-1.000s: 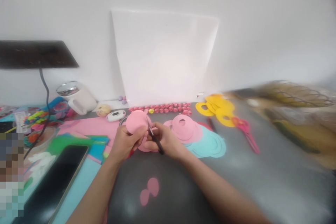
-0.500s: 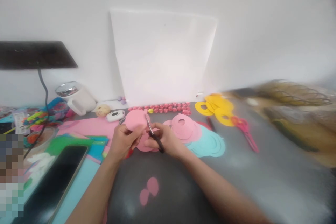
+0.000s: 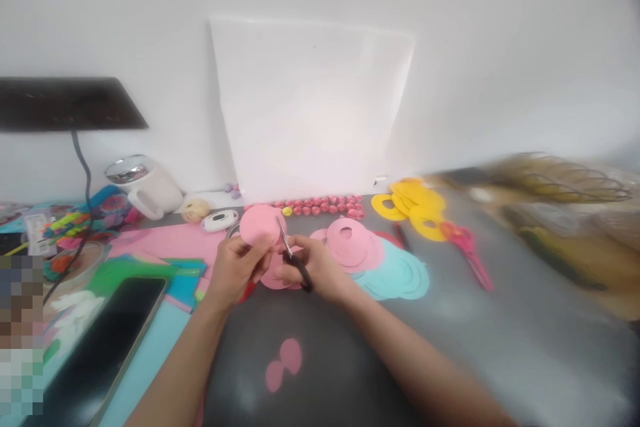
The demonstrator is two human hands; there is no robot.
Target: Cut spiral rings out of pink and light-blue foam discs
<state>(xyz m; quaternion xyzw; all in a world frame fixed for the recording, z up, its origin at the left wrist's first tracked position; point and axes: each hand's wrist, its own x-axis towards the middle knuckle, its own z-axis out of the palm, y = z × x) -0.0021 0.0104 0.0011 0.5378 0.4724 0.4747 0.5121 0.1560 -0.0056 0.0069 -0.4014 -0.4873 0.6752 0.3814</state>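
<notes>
A round piece of pink paper [image 3: 259,223] is pinched in my left hand [image 3: 237,267], raised a little above the table. My right hand [image 3: 315,265] is closed on black-handled scissors [image 3: 295,263], whose blades lie against the right edge of the pink circle. Under and behind my fingers lies more pink paper [image 3: 275,272], partly hidden. Two small pink ovals [image 3: 283,365] rest on the dark table in front of me. To the right of my right hand, pink rings [image 3: 350,243] overlap a pile of light blue rings [image 3: 400,277].
Yellow paper rings [image 3: 417,203] and pink scissors [image 3: 470,253] lie at the right. Rows of small red pieces [image 3: 320,205] sit before a white board [image 3: 315,107]. On the left are a phone [image 3: 105,347], colored sheets [image 3: 145,273] and a white mug [image 3: 153,190].
The pink circle has shifted and tilted slightly in my left hand. The scissor blades have moved slightly at its right edge. Both hands stay nearly in place.
</notes>
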